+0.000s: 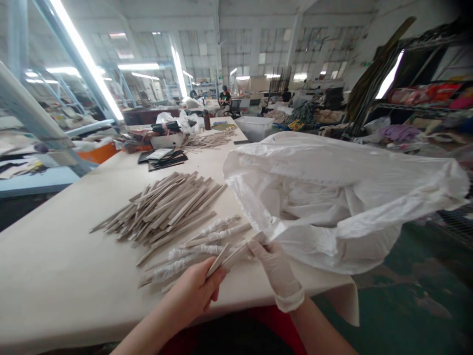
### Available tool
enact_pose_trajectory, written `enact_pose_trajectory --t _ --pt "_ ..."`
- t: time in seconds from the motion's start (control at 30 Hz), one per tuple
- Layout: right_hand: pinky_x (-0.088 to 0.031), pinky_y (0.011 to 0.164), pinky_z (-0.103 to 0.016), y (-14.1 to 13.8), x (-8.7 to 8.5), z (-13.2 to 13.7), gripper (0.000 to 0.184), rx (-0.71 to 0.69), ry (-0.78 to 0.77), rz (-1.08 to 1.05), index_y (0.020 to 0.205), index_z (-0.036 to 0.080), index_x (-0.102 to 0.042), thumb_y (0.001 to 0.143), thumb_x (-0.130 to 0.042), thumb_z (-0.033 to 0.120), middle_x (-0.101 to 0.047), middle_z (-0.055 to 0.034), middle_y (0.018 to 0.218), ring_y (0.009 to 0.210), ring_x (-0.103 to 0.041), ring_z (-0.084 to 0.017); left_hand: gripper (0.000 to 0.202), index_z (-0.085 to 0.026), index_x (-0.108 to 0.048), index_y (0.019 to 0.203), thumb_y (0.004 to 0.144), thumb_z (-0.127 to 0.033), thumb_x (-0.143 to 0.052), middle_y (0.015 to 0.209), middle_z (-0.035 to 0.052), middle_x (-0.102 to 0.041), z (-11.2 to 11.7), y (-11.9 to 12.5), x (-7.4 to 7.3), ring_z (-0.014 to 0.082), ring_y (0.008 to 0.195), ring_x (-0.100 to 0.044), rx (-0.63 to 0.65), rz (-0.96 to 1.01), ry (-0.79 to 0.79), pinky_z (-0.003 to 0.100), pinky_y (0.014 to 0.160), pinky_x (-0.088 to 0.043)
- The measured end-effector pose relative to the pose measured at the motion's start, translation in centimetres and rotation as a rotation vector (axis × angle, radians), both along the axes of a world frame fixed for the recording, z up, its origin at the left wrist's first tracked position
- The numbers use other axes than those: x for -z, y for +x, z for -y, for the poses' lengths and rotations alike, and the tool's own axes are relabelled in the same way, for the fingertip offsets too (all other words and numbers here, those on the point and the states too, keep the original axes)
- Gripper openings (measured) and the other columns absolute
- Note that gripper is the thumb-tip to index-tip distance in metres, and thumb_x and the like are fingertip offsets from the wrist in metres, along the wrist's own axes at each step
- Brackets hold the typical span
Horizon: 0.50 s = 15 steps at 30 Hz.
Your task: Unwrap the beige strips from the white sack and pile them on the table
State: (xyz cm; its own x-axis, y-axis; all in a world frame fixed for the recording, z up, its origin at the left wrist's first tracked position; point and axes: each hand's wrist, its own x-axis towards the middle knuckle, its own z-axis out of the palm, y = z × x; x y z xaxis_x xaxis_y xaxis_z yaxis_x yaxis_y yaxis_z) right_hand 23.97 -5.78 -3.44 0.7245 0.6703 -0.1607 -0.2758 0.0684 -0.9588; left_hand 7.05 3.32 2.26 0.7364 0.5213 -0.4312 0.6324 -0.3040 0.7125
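Near the table's front edge, my bare left hand [205, 285] is closed around thin greyish-beige strips [236, 250]. My right hand [272, 268], in a whitish glove, pinches the same strips towards their far end. One short strip sticks up out of the left hand at a different angle. Just beyond my hands lie several bundles [173, 268] of strips wrapped in clear plastic. A big loose pile of similar strips [173, 207] is spread out to the left. Close to the right hand, a large white plastic bag [314, 241] gapes open, with crumpled white material inside.
A pale cover [92, 281] lies over the table and hangs down at the right corner. Farther back are dark flat pieces [166, 160], more strips [209, 139], a bottle [206, 120] and a translucent bin [254, 128]. A person [224, 96] sits in the distance. Loaded shelves [414, 111] stand right.
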Motion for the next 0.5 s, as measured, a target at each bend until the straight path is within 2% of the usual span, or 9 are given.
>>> enact_pose_trajectory --t 0.13,0.17,0.23,0.3,0.37,0.43,0.5 --pt "-0.036 0.051 -0.026 -2.6 1.1 -0.3 0.037 -0.331 0.035 -0.067 0.057 0.016 -0.062 0.06 -0.066 0.052 -0.053 0.0009 0.051 0.051 -0.045 -0.012 0.028 -0.02 -0.046 0.084 0.083 -0.046 -0.034 0.054 -0.0057 -0.051 0.0 0.6 -0.2 0.0075 0.038 -0.043 -0.011 0.044 -0.092 0.017 0.039 -0.032" --pt "-0.036 0.051 -0.026 -3.0 1.3 -0.3 0.038 -0.348 0.014 -0.072 0.056 0.015 -0.061 0.06 -0.067 0.053 -0.052 0.001 0.05 0.05 -0.045 -0.012 0.028 -0.02 -0.046 0.089 0.083 -0.045 -0.036 0.055 -0.0054 -0.051 0.1 0.6 -0.2 0.008 0.04 -0.044 -0.018 0.043 -0.081 0.017 0.04 -0.033" --pt "-0.036 0.052 -0.026 -3.6 1.3 -0.4 0.038 -0.283 -0.008 -0.069 0.056 0.016 -0.059 0.059 -0.067 0.053 -0.052 0.0014 0.051 0.052 -0.045 -0.012 0.029 -0.02 -0.047 0.096 0.083 -0.043 -0.037 0.054 -0.0056 -0.05 0.1 0.6 -0.2 0.0087 0.042 -0.044 -0.051 0.062 -0.017 0.018 0.043 -0.033" --pt "-0.036 0.054 -0.026 -4.3 0.9 -0.5 0.037 -0.262 0.047 -0.065 0.061 0.016 -0.059 0.063 -0.065 0.053 -0.052 0.0021 0.053 0.053 -0.045 -0.012 0.032 -0.02 -0.047 0.099 0.083 -0.045 -0.036 0.05 -0.0069 -0.046 0.2 0.5 -0.2 0.0092 0.042 -0.04 -0.113 0.112 0.048 0.018 0.043 -0.032" --pt "-0.037 0.053 -0.025 -4.7 0.2 -0.6 0.035 -0.416 0.156 -0.087 0.073 0.017 -0.061 0.071 -0.058 0.052 -0.053 0.0022 0.054 0.052 -0.047 -0.012 0.034 -0.019 -0.046 0.1 0.083 -0.047 -0.035 0.048 -0.0078 -0.042 0.0 0.2 -0.1 0.0096 0.041 -0.037 -0.162 0.151 0.071 0.019 0.042 -0.03" --pt "-0.036 0.051 -0.025 -4.4 -0.3 -0.7 0.036 -0.537 0.202 -0.094 0.076 0.017 -0.061 0.074 -0.054 0.053 -0.052 0.0025 0.052 0.049 -0.046 -0.011 0.034 -0.019 -0.048 0.095 0.081 -0.048 -0.038 0.048 -0.008 -0.04 -0.4 -0.4 0.0 0.0094 0.041 -0.035 -0.18 0.144 0.104 0.019 0.041 -0.029" --pt "-0.033 0.049 -0.023 -3.6 -0.7 -0.6 0.042 -0.446 0.204 -0.104 0.077 0.017 -0.063 0.076 -0.05 0.057 -0.047 0.004 0.047 0.045 -0.041 -0.009 0.031 -0.019 -0.051 0.085 0.079 -0.049 -0.042 0.048 -0.0076 -0.038 -0.9 -0.9 0.2 0.0089 0.042 -0.035 -0.144 0.104 0.139 0.019 0.041 -0.028"
